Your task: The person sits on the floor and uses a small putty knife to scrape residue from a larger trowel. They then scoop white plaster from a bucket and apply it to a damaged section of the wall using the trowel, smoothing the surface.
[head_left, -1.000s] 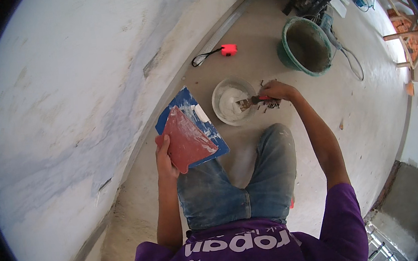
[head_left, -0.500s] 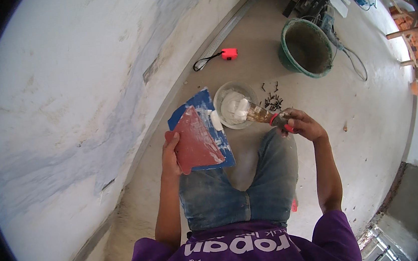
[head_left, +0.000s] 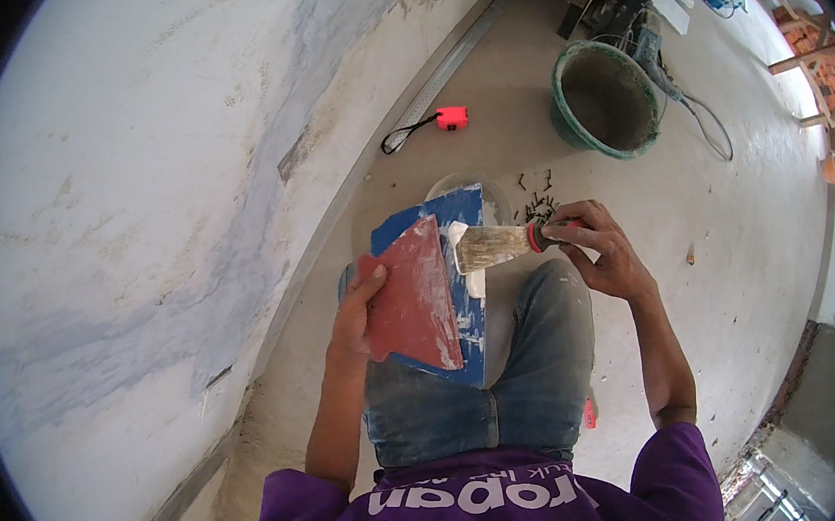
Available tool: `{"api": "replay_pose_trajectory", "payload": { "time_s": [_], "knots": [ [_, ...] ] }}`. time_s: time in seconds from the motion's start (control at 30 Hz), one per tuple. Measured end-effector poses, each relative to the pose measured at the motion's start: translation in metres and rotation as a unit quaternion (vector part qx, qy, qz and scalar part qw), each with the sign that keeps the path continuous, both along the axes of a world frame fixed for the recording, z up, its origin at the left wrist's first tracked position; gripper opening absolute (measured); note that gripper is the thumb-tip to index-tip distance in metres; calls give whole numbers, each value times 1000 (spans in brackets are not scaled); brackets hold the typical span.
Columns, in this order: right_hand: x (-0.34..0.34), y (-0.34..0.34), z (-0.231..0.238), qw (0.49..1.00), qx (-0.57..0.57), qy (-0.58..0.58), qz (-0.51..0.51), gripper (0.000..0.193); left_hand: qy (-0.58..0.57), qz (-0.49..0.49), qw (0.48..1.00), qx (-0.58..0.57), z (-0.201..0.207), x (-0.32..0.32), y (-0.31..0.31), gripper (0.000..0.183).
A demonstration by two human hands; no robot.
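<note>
My left hand (head_left: pixel 354 314) is closed on the edge of a red flat spreader (head_left: pixel 409 296), which lies over a larger blue flat board (head_left: pixel 473 331); both are smeared with white. My right hand (head_left: pixel 606 250) grips a putty knife (head_left: pixel 499 247) by its black and red handle. Its blade rests at the blue board's right edge, where white putty (head_left: pixel 476 283) clings. Behind the board, the round bowl (head_left: pixel 493 185) is largely hidden, and its contents cannot be made out well.
A red tape measure (head_left: pixel 452 117) with a black strap lies near the wall base. Dark screws or similar small pieces (head_left: pixel 539 209) are scattered beyond my right hand. A green bucket (head_left: pixel 565 126) stands farther off, beside a corded power tool (head_left: pixel 651 57). The patched wall (head_left: pixel 153 226) rises at left.
The putty knife has moved left from the bowl to the blue board, carrying putty. My left hand has shifted the board and red spreader rightward, partly over the bowl.
</note>
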State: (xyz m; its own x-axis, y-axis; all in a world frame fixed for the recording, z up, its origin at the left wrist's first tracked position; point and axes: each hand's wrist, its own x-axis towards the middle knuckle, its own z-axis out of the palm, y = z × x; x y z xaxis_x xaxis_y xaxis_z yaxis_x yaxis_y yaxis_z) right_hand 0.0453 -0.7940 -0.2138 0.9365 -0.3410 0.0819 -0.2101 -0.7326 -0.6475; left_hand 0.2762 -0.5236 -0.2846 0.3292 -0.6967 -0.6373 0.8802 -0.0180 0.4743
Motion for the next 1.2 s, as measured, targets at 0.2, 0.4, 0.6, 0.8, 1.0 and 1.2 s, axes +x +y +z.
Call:
{"api": "replay_pose_trajectory", "payload": {
  "time_s": [0.2,0.4,0.6,0.8,1.0,1.2],
  "knots": [
    [-20,-27,34,995,-94,26,12,45,-25,1,999,-40,16,1,-1,29],
    [-39,-44,49,997,52,41,-34,32,-20,7,999,-48,15,4,-5,28],
    [-30,-37,21,834,546,59,-51,45,1,-15,998,-63,0,-2,-11,28],
    [-20,-32,3,877,470,89,-44,45,-32,-39,994,-95,-6,3,-4,27],
    [-43,-42,8,907,404,79,-88,38,-18,1,997,-80,1,2,-4,28],
    [-10,8,5,972,215,-62,-72,40,18,10,998,-60,-3,-7,-16,33]
  ]
}}
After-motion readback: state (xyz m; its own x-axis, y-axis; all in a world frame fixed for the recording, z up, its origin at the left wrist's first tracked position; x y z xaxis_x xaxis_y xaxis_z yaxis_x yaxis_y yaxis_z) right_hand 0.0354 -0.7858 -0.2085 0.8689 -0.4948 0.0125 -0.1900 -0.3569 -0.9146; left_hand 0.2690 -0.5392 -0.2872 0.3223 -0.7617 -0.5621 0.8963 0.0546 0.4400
